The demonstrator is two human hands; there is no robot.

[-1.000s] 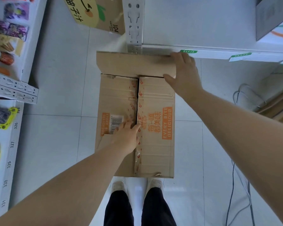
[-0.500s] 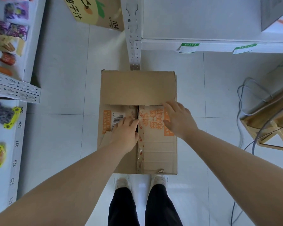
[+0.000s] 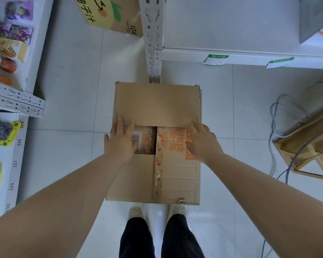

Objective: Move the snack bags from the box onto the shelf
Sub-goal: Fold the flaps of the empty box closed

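Snack bags: none plainly in view. They sit inside the box [image 3: 175,179], which stands on the floor [image 3: 63,146] just in front of the person's shoes [image 3: 136,211].

Box top mostly closed. Far flap [image 3: 157,103] folded flat over the far half. Right flap [image 3: 175,164], printed orange, lies down. Left flap [image 3: 145,140], with the barcode, looks bowed beside a dark seam; what is under it cannot be made out.

Left hand [image 3: 119,140]: fingers straight, grip apart, lying on the left flap with its fingertips at the far flap's edge. Right hand [image 3: 201,142]: fingers spread and flat on the right flap, grip apart, holding nothing. Whether any fingertip is tucked under the far flap cannot be told.

Step in hand, as judged: opening the box, with no bag lifted yet.

Next move likely calls for throwing the far flap back, then parting the two side flaps.

Target shelf [image 3: 250,53] is beyond the box, price tags [image 3: 215,59] on its front edge.
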